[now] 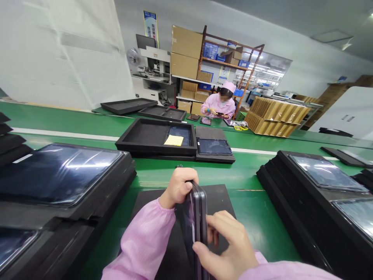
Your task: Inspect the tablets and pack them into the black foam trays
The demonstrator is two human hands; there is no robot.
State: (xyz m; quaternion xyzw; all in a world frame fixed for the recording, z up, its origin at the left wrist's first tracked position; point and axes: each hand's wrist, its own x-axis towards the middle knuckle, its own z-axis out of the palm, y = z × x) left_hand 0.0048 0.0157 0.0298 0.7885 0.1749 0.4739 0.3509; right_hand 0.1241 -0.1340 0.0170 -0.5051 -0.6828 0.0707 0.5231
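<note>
Two dark, slim tablets (199,210) stand on edge, pressed face to face, above a black foam mat (220,196). My left hand (182,186) is wrapped round their far upper corner, with the thumb on the near side. My right hand (229,243) straddles the nearer part, its thumb at the left face and its index finger touching the right face. The right hand's other fingers are curled and partly hidden. The lower ends of the tablets run out of view at the bottom.
Black foam trays with film-covered tablets are stacked at left (58,171) and right (326,171). Ahead, a foam tray (140,136) holds a tablet with a yellow sticker sheet (174,140). A co-worker in pink (217,103) sits across the green bench (247,202), near cardboard dividers (274,116).
</note>
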